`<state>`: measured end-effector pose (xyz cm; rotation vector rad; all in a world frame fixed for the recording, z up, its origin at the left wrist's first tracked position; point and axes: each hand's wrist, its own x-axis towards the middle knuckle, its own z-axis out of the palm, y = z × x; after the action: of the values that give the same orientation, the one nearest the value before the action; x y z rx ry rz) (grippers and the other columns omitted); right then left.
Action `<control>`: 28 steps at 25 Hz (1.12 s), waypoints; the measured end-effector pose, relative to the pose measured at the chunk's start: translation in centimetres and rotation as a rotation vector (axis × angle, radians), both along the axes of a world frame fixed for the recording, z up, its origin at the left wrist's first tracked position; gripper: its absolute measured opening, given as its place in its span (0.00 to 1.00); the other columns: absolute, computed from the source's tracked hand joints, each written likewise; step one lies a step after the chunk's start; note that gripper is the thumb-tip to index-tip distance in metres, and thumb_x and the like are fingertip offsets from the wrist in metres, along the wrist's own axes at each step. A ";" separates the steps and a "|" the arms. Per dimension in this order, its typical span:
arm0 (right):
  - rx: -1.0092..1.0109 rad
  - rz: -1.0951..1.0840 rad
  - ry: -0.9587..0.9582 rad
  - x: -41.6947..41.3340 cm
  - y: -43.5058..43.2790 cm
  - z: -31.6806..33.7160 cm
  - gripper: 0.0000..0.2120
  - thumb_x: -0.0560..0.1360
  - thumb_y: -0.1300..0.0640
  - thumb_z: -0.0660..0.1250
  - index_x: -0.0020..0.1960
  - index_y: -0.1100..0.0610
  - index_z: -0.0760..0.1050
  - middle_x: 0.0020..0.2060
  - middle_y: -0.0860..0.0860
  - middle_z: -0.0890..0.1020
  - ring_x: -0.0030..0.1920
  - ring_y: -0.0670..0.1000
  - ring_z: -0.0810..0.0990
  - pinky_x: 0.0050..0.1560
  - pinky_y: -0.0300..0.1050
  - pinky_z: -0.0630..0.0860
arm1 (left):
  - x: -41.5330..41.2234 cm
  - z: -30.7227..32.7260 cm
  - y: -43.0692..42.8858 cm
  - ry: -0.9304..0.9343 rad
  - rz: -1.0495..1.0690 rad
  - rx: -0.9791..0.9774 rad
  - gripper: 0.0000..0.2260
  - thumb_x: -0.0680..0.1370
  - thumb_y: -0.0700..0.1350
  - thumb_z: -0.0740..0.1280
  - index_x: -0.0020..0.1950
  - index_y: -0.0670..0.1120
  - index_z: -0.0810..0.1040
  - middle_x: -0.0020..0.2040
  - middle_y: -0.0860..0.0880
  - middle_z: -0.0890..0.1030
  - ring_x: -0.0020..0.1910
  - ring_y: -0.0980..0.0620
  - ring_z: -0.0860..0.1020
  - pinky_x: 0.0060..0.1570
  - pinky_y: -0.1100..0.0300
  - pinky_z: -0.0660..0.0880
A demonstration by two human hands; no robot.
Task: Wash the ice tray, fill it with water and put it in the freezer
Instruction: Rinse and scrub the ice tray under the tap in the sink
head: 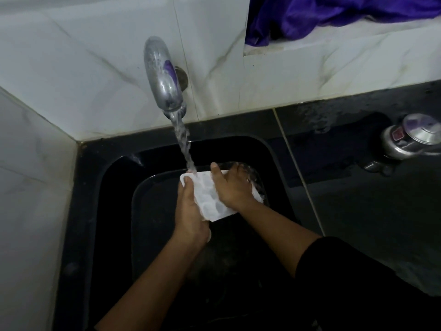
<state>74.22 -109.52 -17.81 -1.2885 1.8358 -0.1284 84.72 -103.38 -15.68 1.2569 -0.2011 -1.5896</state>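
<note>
While water (185, 144) runs, left fingers (186, 182) grip ice tray (207, 201); right fingers (235, 174) lie flat atop.

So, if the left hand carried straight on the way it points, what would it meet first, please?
Probably the stream of tap water falling on the white plastic ice tray just beyond the left hand; then the black sink's back wall, though depth is unclear.

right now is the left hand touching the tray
Touching. The head view shows the left hand gripping the tray along its left edge, with the thumb lying over the rim.
</note>
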 end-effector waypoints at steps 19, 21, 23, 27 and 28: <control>-0.020 0.070 0.014 1.5 -0.5 -0.2 0.37 0.84 0.35 0.49 0.84 0.58 0.50 0.83 0.63 0.51 0.82 0.64 0.49 0.81 0.61 0.49 | 2.1 0.2 1.1 -0.003 0.022 -0.069 0.31 0.81 0.64 0.65 0.79 0.49 0.71 0.70 0.40 0.80 0.66 0.42 0.82 0.56 0.48 0.83; -0.130 0.306 -0.035 3.9 2.3 1.3 0.35 0.85 0.37 0.48 0.85 0.55 0.47 0.83 0.61 0.48 0.83 0.62 0.46 0.81 0.59 0.47 | 2.5 0.8 0.5 -0.024 0.109 -0.090 0.20 0.86 0.59 0.59 0.75 0.53 0.74 0.65 0.43 0.84 0.57 0.47 0.86 0.47 0.54 0.84; -0.120 0.343 -0.214 5.1 4.3 2.0 0.38 0.85 0.36 0.48 0.85 0.57 0.44 0.84 0.56 0.45 0.84 0.55 0.42 0.82 0.54 0.41 | 3.0 1.5 0.2 -0.058 0.151 -0.092 0.15 0.87 0.56 0.56 0.71 0.56 0.75 0.61 0.46 0.85 0.52 0.51 0.87 0.44 0.56 0.84; -0.097 0.022 -0.144 1.6 -0.2 0.3 0.38 0.84 0.35 0.50 0.84 0.58 0.50 0.83 0.58 0.55 0.82 0.59 0.53 0.81 0.58 0.51 | 2.8 3.2 1.6 -0.040 0.079 -0.103 0.18 0.87 0.56 0.56 0.73 0.53 0.74 0.62 0.47 0.86 0.57 0.48 0.86 0.49 0.52 0.85; -0.055 -0.045 -0.168 0.0 -1.0 0.0 0.37 0.84 0.34 0.50 0.83 0.57 0.54 0.81 0.59 0.60 0.81 0.60 0.58 0.80 0.57 0.55 | 3.0 3.7 2.0 -0.045 0.064 -0.117 0.18 0.87 0.56 0.56 0.73 0.53 0.74 0.61 0.48 0.86 0.58 0.48 0.86 0.48 0.52 0.85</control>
<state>74.24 -110.52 -17.84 -1.2354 1.7284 -0.3039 87.72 -101.39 -11.97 1.1980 -0.2761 -1.4747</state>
